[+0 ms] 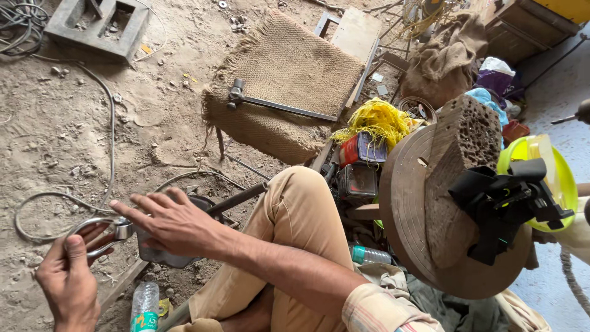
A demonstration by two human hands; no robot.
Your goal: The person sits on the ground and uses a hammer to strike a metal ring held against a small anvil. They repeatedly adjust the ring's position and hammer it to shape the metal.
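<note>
My left hand (64,280) is at the lower left, its fingers closed on a bent metal shackle (92,237) held over the dirt floor. My right hand (175,224) reaches across my knee (301,203) to it, fingers spread and extended. Its thumb side rests by the shackle's bolt end (123,230). Under the right palm lies a grey metal piece (157,257), partly hidden by the hand, with a dark rod (236,200) running from it toward my knee.
A burlap cushion (289,80) with a metal bar tool (276,106) lies ahead. Also in view: a concrete block (98,24), grey cables (110,141), yellow string (378,120), a wooden disc with a block (430,209), a black clamp (501,200), a plastic bottle (145,306).
</note>
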